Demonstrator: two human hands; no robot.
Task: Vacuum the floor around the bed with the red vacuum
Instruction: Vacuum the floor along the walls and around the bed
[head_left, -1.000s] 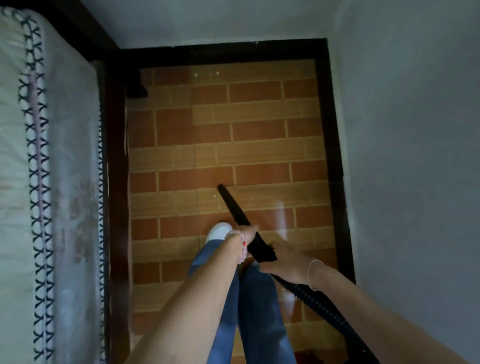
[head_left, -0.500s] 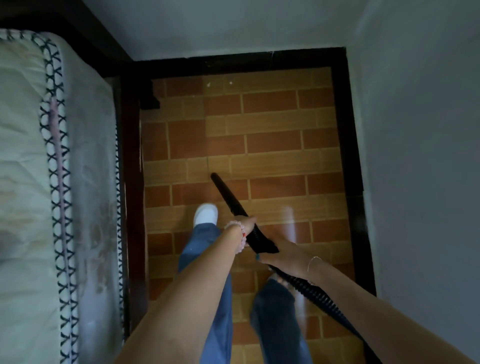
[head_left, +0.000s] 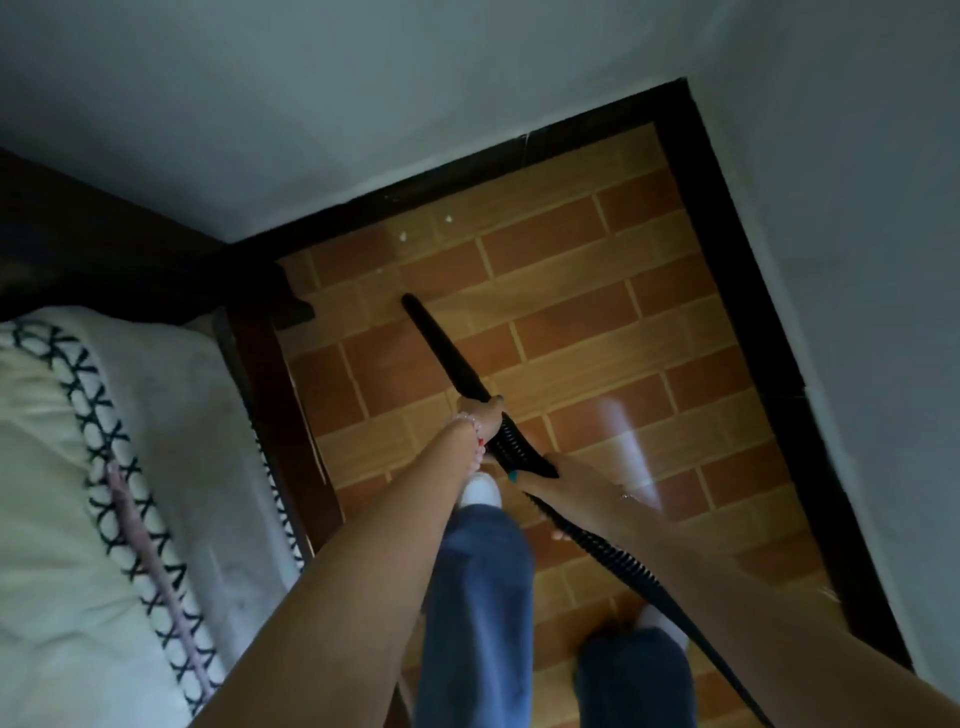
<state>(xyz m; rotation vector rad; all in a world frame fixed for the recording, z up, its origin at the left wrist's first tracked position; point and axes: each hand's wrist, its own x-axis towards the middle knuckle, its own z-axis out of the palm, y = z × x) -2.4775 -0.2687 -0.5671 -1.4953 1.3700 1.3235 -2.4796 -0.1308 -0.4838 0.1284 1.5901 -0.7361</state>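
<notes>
Two forearms reach down from the near edge of the view over blue trouser legs (head_left: 475, 597), a white shoe (head_left: 480, 491) showing just past them on the floor. The right hand (head_left: 566, 480) has its fingers wrapped around the ribbed black hose (head_left: 618, 561) where it joins the wand, a thin bracelet at that wrist. Just ahead, the left hand (head_left: 483, 415) is clamped around the black vacuum wand (head_left: 447, 353), fingers curled over its upper side, a beaded bracelet at the wrist. The wand slants forward and to the left, its narrow tip sitting on the brick-patterned floor (head_left: 597, 332) near the bed's corner post. The hose trails back toward the near right corner of the floor; the vacuum's red body is out of sight. Along the floor's left edge stands the bed frame (head_left: 270, 374) with a pale mattress (head_left: 47, 467) trimmed in dark cross-stitching. Dark skirting (head_left: 519, 156) borders the far and right edges below grey walls (head_left: 311, 78), a few pale specks lying near the far edge
</notes>
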